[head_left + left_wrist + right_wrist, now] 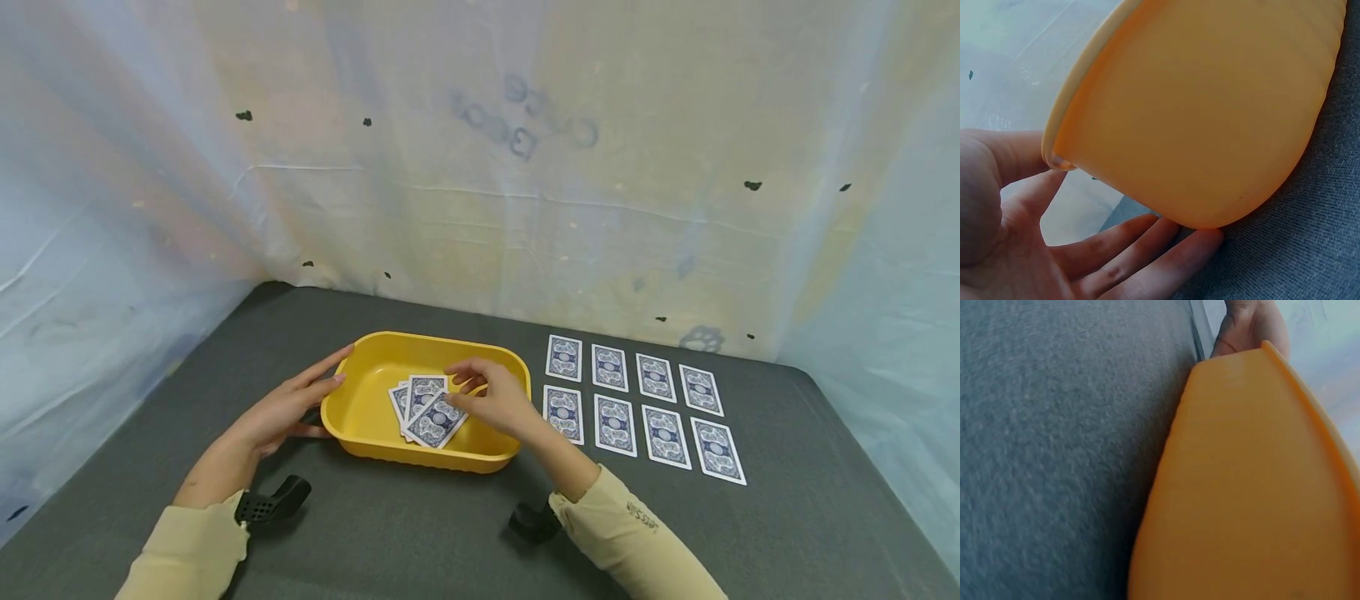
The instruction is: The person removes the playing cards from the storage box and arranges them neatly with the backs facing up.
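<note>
A yellow plastic tub stands on the dark grey cloth. Several blue-backed playing cards lie fanned inside it. My right hand hovers over the tub's right half with curled fingers, the thumb pinching the edge of the top card. My left hand lies flat against the tub's left outer wall with straight fingers. In the left wrist view the tub wall fills the frame, with my left hand at its base and the thumb at the rim. The right wrist view shows only the tub wall and cloth.
Several face-down cards lie in two neat rows on the cloth right of the tub. A pale plastic sheet walls in the table at the back and on both sides. Bare grey cloth stretches in front of the tub.
</note>
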`<state>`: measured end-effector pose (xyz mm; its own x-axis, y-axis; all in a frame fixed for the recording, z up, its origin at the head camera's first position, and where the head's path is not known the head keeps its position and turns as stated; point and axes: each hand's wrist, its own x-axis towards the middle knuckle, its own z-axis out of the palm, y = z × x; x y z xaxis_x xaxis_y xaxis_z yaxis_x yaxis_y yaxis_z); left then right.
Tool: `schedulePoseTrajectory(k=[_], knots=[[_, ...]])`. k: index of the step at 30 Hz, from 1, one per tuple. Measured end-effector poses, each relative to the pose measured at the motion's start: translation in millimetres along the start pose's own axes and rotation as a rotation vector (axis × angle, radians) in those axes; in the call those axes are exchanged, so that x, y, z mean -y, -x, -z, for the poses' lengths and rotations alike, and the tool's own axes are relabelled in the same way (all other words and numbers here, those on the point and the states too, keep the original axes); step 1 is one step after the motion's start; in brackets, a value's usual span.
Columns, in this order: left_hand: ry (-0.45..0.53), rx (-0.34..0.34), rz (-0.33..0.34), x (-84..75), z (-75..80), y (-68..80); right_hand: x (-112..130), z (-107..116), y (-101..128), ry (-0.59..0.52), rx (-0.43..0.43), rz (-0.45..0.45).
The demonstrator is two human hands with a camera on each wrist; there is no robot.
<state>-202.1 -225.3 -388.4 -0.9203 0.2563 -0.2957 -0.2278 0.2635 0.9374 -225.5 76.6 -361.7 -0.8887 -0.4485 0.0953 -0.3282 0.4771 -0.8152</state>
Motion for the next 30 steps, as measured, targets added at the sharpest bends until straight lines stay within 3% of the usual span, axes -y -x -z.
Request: schedulePoseTrajectory(k=[16,30], knots=[[0.017,-0.006,-0.031,2.8,-1.6,0.6,2.1,-19.3,-2.2,0.062,0.044,-0.034],[0.013,-0.015,-0.017,2.2,-2.5,-0.6,0.5,-24.5,-3.1,0.153,0.045,-0.16]])
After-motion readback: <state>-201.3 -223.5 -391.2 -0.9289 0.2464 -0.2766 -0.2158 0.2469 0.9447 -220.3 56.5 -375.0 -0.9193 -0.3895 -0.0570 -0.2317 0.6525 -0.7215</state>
